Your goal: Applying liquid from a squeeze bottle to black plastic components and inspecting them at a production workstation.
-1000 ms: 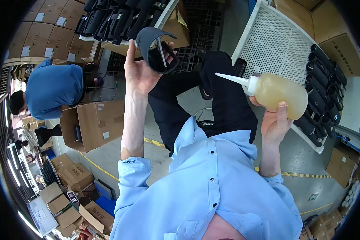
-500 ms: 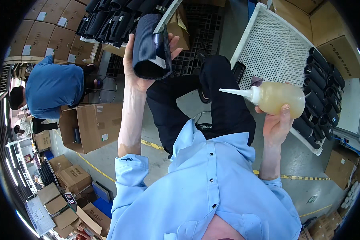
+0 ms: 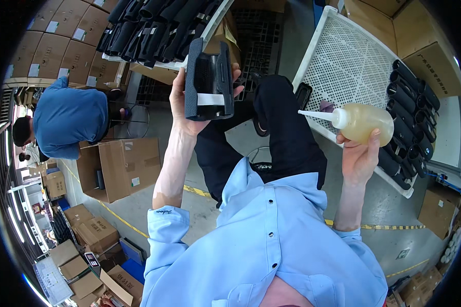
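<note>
My left hand [image 3: 185, 122] is closed round a black, ribbed tube-shaped housing [image 3: 191, 84]. Its long opening faces up, and a white strip [image 3: 210, 99] lies across the inside near the closer end. In my right hand [image 3: 360, 159] is a squeeze bottle [image 3: 368, 124] of cloudy yellowish liquid, lying on its side. The bottle's long white nozzle [image 3: 318, 114] points left, toward the housing but well apart from it. Behind the bottle, a small purplish cloth [image 3: 327, 106] lies on a white perforated tray [image 3: 343, 56].
Several similar black housings [image 3: 412, 123] line the tray's right side. More housings [image 3: 153, 30] fill a rack at the upper left. An open cardboard box [image 3: 133, 162] stands on the floor at left, near a seated person in blue [image 3: 71, 120]. Stacked cartons [image 3: 51, 48] rise behind.
The housing has turned in my left hand, so its opening and white strip now face up; that hand has shifted slightly right and down. The bottle has moved a little right.
</note>
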Demonstrator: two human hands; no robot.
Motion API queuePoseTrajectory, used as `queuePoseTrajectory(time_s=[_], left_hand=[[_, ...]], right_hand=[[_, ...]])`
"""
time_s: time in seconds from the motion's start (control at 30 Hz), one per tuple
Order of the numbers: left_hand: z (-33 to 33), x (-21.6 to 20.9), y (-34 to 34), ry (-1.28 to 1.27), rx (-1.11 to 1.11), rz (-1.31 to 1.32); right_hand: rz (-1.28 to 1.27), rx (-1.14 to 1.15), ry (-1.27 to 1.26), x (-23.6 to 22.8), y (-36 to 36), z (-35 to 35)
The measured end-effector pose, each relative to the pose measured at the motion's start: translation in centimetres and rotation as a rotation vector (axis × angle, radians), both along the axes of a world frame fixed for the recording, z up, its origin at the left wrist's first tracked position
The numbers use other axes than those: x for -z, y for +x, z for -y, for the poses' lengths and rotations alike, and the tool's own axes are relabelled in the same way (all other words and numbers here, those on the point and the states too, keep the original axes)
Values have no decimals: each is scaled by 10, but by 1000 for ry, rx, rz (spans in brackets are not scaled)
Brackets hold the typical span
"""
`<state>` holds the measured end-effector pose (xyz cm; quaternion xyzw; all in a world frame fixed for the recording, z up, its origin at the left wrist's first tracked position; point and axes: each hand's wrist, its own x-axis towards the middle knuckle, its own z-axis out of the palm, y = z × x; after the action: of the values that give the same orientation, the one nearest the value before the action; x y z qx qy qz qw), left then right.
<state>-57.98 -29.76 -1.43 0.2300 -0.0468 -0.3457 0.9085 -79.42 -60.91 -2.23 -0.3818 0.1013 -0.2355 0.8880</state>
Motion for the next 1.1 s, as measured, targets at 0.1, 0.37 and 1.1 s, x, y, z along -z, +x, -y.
queuePoseTrajectory(time_s=[0.1,0.37,1.1], left_hand=[[-2,1,-6,-64,28,-52],[-3,-53,-34,1202,-256,1294],[-17,-70,-18,1501,-162,1730]], right_hand=[[-6,28,5,-1,2,2],[31,-56,-37,-13,1,0],[-60,-21,-279,-8,5,-20]])
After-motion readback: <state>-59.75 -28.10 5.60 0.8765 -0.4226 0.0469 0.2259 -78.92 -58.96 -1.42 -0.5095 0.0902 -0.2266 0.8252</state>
